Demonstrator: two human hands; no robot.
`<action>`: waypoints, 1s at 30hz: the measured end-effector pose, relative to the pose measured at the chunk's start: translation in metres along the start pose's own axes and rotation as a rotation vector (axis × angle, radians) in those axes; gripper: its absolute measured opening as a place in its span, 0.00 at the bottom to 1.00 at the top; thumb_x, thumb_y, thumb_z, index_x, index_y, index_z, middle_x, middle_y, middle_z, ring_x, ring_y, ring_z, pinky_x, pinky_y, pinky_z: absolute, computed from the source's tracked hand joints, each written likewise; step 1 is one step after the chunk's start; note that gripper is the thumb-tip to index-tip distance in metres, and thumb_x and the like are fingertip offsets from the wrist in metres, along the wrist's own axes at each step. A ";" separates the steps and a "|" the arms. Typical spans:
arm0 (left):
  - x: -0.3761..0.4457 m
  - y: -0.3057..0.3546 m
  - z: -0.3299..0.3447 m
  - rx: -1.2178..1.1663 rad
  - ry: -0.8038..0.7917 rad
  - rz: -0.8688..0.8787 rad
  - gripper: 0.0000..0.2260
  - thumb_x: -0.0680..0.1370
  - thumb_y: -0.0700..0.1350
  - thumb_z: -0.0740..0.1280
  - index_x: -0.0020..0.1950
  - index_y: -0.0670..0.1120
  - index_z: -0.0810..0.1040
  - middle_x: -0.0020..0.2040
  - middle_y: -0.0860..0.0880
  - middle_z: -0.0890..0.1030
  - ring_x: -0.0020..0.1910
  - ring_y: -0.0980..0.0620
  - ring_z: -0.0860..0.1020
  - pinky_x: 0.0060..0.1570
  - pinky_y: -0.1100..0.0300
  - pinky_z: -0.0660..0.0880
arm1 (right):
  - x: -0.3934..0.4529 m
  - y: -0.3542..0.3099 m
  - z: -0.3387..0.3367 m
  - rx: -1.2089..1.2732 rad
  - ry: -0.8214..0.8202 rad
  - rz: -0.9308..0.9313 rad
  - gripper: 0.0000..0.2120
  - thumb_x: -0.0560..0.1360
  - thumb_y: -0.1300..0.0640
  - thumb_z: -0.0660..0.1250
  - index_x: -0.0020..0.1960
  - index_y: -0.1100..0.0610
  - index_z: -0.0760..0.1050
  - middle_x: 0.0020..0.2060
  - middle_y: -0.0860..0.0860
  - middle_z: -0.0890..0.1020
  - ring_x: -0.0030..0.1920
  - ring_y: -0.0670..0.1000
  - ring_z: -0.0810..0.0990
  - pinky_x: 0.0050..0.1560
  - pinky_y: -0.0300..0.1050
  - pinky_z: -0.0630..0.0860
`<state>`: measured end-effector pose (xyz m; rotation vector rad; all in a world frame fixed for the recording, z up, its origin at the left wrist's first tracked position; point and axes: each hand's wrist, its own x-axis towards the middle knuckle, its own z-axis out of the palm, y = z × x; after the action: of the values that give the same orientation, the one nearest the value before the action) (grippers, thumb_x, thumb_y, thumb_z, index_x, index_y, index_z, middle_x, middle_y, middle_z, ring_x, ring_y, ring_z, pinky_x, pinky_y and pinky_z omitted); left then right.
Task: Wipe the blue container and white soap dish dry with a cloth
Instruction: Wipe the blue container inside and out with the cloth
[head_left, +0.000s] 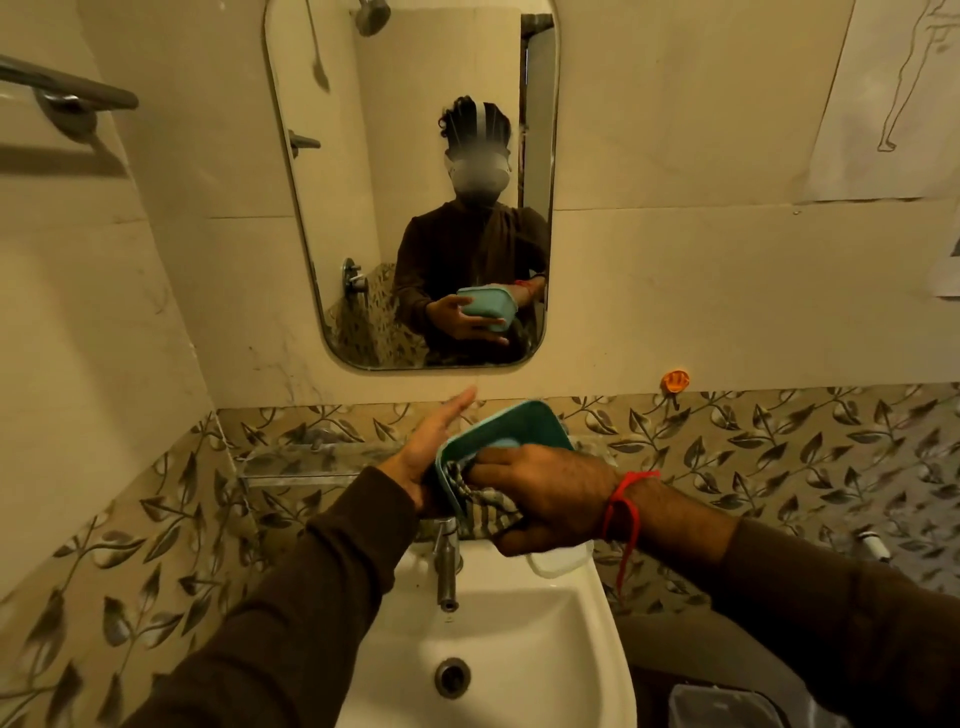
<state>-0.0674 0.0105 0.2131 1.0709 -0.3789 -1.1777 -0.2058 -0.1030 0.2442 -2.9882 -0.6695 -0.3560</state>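
The blue container (524, 428) is held tilted above the tap, its open side facing right. My left hand (426, 447) lies flat against its outer base, fingers straight and pointing up. My right hand (545, 493), with a red thread at the wrist, grips a striped cloth (488, 506) and pushes it into the container's lower inside. The white soap dish (563, 564) sits on the back right rim of the sink, partly hidden under my right hand. The mirror (363, 234) shows my left hand spread over the container's base.
A white sink (519, 649) with a steel tap (447, 571) is directly below my hands. A glass shelf (311, 462) runs along the patterned tile wall behind. A towel bar (67, 93) is at upper left, and a bin (727, 706) stands at lower right.
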 end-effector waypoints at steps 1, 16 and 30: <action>0.000 0.000 -0.001 -0.042 -0.014 0.058 0.36 0.75 0.69 0.65 0.60 0.37 0.81 0.49 0.38 0.83 0.48 0.41 0.82 0.59 0.48 0.77 | 0.003 0.003 -0.005 0.029 0.049 0.038 0.26 0.70 0.49 0.73 0.64 0.57 0.72 0.57 0.53 0.78 0.54 0.51 0.78 0.53 0.41 0.77; -0.004 0.005 0.023 -0.185 0.171 0.485 0.33 0.78 0.69 0.57 0.50 0.39 0.82 0.43 0.40 0.84 0.41 0.43 0.84 0.44 0.51 0.82 | 0.034 -0.007 -0.021 0.272 0.219 0.164 0.19 0.69 0.56 0.73 0.57 0.57 0.74 0.51 0.51 0.79 0.48 0.48 0.77 0.50 0.38 0.75; -0.010 0.027 0.029 -0.090 0.162 0.368 0.37 0.77 0.72 0.53 0.55 0.41 0.82 0.47 0.40 0.87 0.43 0.43 0.86 0.42 0.52 0.82 | 0.010 -0.014 -0.021 0.130 0.245 0.146 0.20 0.68 0.55 0.74 0.57 0.58 0.75 0.50 0.53 0.80 0.45 0.48 0.77 0.46 0.38 0.76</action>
<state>-0.0776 0.0058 0.2523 0.9620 -0.3740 -0.7693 -0.2073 -0.0888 0.2669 -2.7854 -0.4309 -0.6284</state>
